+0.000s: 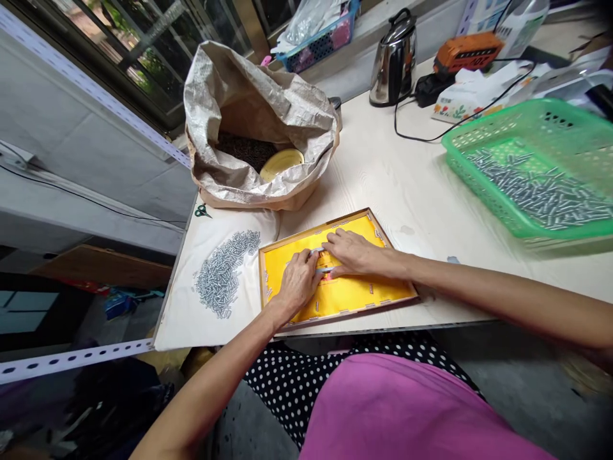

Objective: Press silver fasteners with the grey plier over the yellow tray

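Observation:
In the head view, a shallow yellow tray (345,297) with a brown rim lies near the table's front edge. At its middle is a small piece with two pale strips (325,270) and some orange and pink between them. My left hand (299,281) has its curled fingers closed on the left end of this piece. From the other side, my right hand (354,252) is closed on the right end, thumb low and fingers high. Small metal springs (371,289) lie scattered on the yellow surface. My fingers hide part of the piece.
A heap of small grey metal pieces (225,275) spreads left of the tray, with scissors (202,211) behind it. An open woven sack (258,191) holds dark pieces and a yellow lid. At right stands a green basket (507,217) of metal pieces; a kettle (393,61) is behind.

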Motion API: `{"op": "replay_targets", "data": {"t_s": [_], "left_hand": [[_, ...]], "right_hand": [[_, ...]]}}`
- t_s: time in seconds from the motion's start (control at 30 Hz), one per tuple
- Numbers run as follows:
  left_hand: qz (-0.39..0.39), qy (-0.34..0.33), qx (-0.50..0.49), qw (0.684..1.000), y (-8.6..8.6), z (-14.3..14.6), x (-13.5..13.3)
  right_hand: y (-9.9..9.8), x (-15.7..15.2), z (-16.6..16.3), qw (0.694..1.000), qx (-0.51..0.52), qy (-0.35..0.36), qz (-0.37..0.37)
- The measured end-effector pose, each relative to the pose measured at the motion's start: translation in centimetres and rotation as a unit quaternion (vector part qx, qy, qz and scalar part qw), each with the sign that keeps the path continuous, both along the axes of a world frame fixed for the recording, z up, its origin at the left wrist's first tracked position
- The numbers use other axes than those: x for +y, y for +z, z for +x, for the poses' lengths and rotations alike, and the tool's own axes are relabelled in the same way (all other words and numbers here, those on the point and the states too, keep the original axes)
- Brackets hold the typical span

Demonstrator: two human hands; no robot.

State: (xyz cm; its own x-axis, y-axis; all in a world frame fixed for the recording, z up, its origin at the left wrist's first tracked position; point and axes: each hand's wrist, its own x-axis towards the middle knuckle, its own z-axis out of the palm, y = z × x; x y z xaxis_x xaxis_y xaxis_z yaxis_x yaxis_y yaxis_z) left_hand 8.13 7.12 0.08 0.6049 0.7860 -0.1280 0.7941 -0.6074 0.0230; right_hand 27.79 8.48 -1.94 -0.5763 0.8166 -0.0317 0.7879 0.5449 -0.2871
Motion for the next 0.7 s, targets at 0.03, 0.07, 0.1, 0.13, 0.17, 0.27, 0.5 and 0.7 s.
{"op": "replay_targets", "data": {"t_s": [0.03,0.07,0.1,0.13,0.17,0.27,0.5,0.7], "left_hand": [[0.013,-0.007,-0.018,1.0,-0.2,-0.1,-0.5],[0.022,-0.019,-0.035,0.999,-0.3,-0.1,-1.1],[0.026,-0.032,-0.049,0.998,-0.5,0.0,-1.7],[0.023,-0.043,-0.059,0.997,-0.7,0.1,-2.3],[0.013,-0.048,-0.065,0.997,-0.8,0.2,-2.9],[-0.034,-0.035,-0.07,0.996,-1.3,0.8,-4.4],[0.016,0.01,-0.161,0.987,-0.5,-1.9,-4.1],[0.183,0.272,-0.01,0.945,1.6,-13.0,1.6]], "right_hand": [[0.1,0.4,0.4,1.0,-0.003,0.012,-0.004],[0.2,0.7,0.8,1.0,-0.001,0.021,-0.008],[0.2,1.1,1.1,1.0,0.004,0.024,-0.007],[0.1,1.4,1.2,1.0,0.008,0.022,-0.001],[-0.1,1.6,1.3,1.0,0.008,0.016,0.01],[-0.7,2.1,0.9,0.998,-0.004,-0.011,0.069],[-2.4,2.5,1.1,0.993,0.017,-0.032,0.113],[-2.3,1.9,0.9,0.994,0.018,-0.041,0.098]]}}
